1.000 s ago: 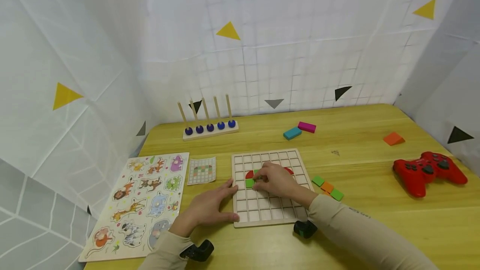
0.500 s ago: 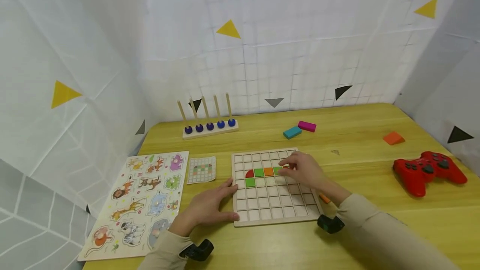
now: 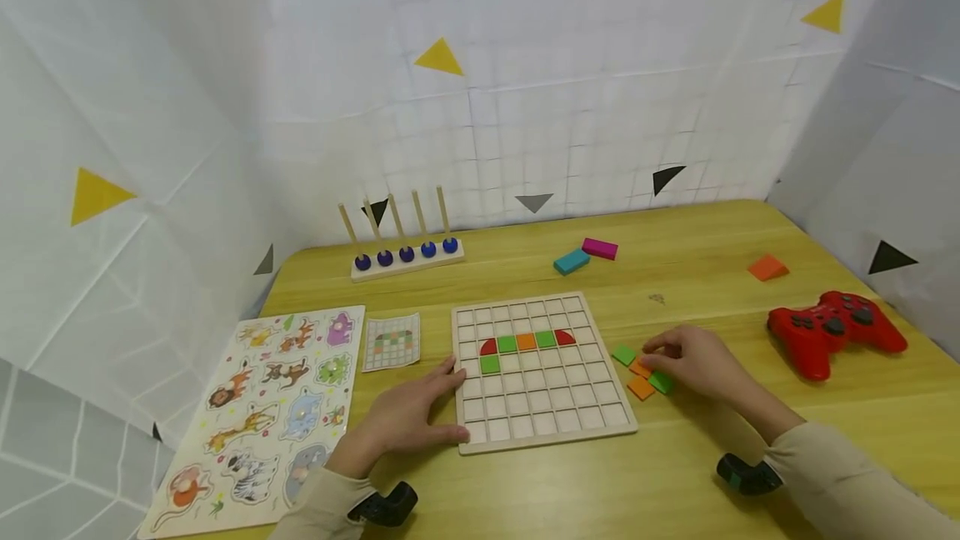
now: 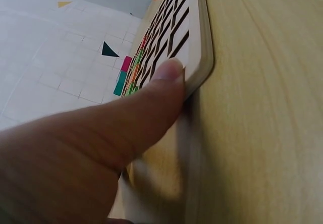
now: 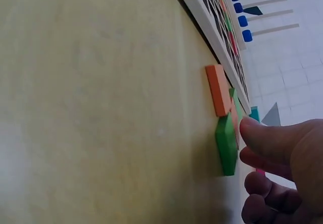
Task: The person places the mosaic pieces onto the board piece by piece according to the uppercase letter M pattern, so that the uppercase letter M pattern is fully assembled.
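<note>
In the head view, a wooden grid board (image 3: 540, 425) lies flat with a row of red, green and orange tiles set in its cells, and one green tile (image 3: 490, 364) below the row's left end. My left hand (image 3: 405, 417) rests at the board's left edge, thumb (image 4: 161, 80) and fingertips touching it. My right hand (image 3: 693, 361) is over several loose tiles right of the board, thumb and fingers curved with a gap between them. Its fingertips are at an orange tile (image 3: 640, 367); contact is unclear. Beside it lie another orange tile (image 3: 641, 387) and a green tile (image 3: 661, 382).
A small printed pattern card (image 3: 392, 342) and an animal puzzle board (image 3: 251, 407) lie to the left. Behind stands a peg rack (image 3: 408, 261) with blue beads. Blue (image 3: 572, 262) and magenta blocks (image 3: 600, 248) lie farther back. On the right are a red game controller (image 3: 834, 332) and an orange wedge (image 3: 768, 267).
My right hand has gone from the tile row on the board to the loose tiles at right, leaving the row fully visible. My left hand stays at the board's edge. The view shifted slightly.
</note>
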### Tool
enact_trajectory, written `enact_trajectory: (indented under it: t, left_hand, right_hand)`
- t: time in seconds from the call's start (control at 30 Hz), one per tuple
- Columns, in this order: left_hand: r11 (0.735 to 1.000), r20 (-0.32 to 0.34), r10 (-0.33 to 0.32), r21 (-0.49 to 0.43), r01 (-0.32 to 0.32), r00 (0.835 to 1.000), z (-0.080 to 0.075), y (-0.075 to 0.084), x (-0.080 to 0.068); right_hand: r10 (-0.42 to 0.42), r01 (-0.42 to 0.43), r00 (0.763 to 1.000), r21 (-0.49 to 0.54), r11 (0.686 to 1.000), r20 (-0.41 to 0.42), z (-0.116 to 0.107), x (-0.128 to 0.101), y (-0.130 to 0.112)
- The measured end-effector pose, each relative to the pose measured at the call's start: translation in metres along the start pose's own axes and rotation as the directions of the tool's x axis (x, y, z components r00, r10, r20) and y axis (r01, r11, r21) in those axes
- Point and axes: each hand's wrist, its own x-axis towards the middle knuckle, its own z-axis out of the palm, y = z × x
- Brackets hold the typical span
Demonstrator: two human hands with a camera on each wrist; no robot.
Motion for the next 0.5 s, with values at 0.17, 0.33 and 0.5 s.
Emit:
enact_trajectory:
  t: [0.17, 0.33, 0.5]
  left_hand:
    - [1.0, -0.009, -0.006, -0.003, 0.006, 1.0, 0.0, 0.0, -0.001]
    - [1.0, -0.007, -0.002, -0.003, 0.002, 1.0, 0.0, 0.001, -0.001]
    - [1.0, -0.002, -0.003, -0.008, 0.003, 1.0, -0.001, 0.003, -0.002]
  right_hand:
    - [0.039, -0.039, 0.999, 0.02, 0.999, -0.006, 0.003, 0.001, 0.004]
    - [0.03, -0.033, 0.998, -0.04, 0.999, -0.055, -0.002, 0.004, 0.013]
    - [-0.027, 0.011, 0.993, -0.138, 0.99, -0.112, -0.008, 0.003, 0.02]
